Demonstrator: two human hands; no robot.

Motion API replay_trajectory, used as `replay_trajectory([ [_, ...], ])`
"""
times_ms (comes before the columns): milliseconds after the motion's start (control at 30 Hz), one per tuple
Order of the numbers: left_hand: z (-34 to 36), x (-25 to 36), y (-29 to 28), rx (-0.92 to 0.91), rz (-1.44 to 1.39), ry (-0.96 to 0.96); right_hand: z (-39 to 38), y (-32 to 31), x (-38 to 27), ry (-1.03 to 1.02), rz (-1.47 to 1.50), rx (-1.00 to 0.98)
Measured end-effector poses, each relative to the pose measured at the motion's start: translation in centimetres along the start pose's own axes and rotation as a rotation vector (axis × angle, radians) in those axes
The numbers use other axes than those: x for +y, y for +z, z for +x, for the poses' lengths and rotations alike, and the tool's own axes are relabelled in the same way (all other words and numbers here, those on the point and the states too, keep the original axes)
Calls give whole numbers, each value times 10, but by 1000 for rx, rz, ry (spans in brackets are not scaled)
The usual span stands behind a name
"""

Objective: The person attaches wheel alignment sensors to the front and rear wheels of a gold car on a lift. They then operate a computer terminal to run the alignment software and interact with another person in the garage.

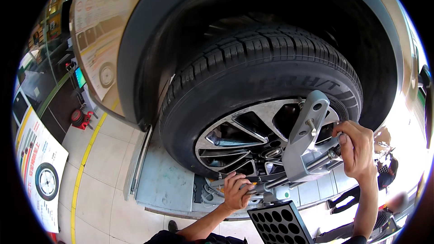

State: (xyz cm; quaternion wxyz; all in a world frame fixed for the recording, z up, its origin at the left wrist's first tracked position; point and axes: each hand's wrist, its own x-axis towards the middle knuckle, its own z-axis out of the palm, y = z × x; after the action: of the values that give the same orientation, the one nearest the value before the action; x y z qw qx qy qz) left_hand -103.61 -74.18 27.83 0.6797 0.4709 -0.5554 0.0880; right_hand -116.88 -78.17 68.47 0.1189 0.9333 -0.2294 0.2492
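Looks like fitting, or maybe pulling off, a wheel-alignment clamp [296,147] at the face of an alloy wheel [262,119]; can't tell which from one view. Reads as a positioning step, probably with the load carried in both hands.

Gripping with left hand [237,192] around the low left end of the clamp's metal rods [276,182], with fingers curled over, partly hiding the end itself. Gripping with right hand [359,147] around the upper right rod end, with thumb on the near side. Closed on the clamp at both ends; can't tell how hard.

If fitting, should call next for squaring up to the wheel, setting contact points evenly on the rim, then tightening without dropping support. If removing, for drawing straight out two-handed. Could slip or scratch the rim either way.

On looks, left to right: sits in front of the lower right part of the wheel, with the black tyre [217,95] curving around. Carries at the low end a tilted target board [280,223], with rows of round black discs. Shows a small green dot [285,194] on the block just above. Rises into a broad grey arm [307,113] leaning right, with round holes and a protruding metal peg [311,126]. Reaches the upper rim area at the tip; can't tell touching or just apart.
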Motion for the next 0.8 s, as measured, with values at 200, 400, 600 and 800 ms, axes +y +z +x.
replay_trajectory([
  [200, 8, -1, -5, -1, -13, 21, 6, 3, -28, 290, -156, -26],
  [400, 12, 9, -21, -152, -36, -30, -3, -2, -44, 455, -323, -38],
  [600, -35, 20, -146, -213, 64, -222, -50, -53, -115, 79, -391, 167],
  [800, -153, 42, -331, -384, 360, -435, -92, -47, -237, -363, -116, -97],
])
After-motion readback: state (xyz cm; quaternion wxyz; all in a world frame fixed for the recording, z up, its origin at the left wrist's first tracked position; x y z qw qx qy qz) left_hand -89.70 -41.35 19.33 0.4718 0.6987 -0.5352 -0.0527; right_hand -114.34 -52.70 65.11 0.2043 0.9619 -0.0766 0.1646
